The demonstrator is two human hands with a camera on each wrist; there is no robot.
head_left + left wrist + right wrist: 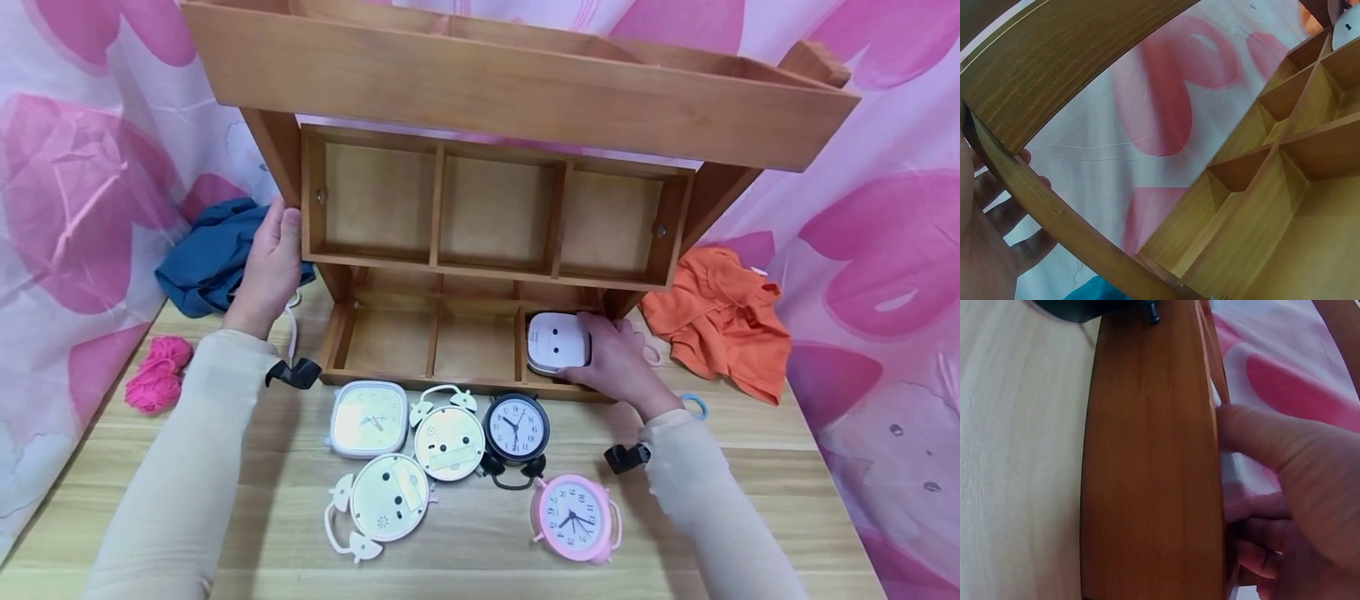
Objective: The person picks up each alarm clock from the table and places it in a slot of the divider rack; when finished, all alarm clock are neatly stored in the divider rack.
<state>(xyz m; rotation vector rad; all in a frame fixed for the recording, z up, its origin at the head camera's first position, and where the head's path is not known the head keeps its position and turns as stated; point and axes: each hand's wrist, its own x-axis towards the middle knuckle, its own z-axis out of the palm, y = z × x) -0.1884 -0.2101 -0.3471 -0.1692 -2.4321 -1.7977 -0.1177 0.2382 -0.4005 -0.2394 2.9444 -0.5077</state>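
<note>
A tiered wooden shelf (517,100) with divided compartments stands before me. My left hand (272,260) grips its left side post, the fingers passing behind the wood in the left wrist view. In the bottom right compartment lies a white square alarm clock (553,342), its back facing up. My right hand (618,358) holds this clock by its right side, thumb at the near edge. From the right wrist view, the shelf's front board (1154,456) hides most of the clock, and the thumb and fingers reach behind that board.
In front of the shelf lie another square clock (369,419), two white twin-bell clocks (450,443), a black clock (517,427) and a pink clock (573,517). Blue cloth (213,254) and pink yarn (159,373) are left; orange cloth (720,321) and a blue ring (695,406) are right.
</note>
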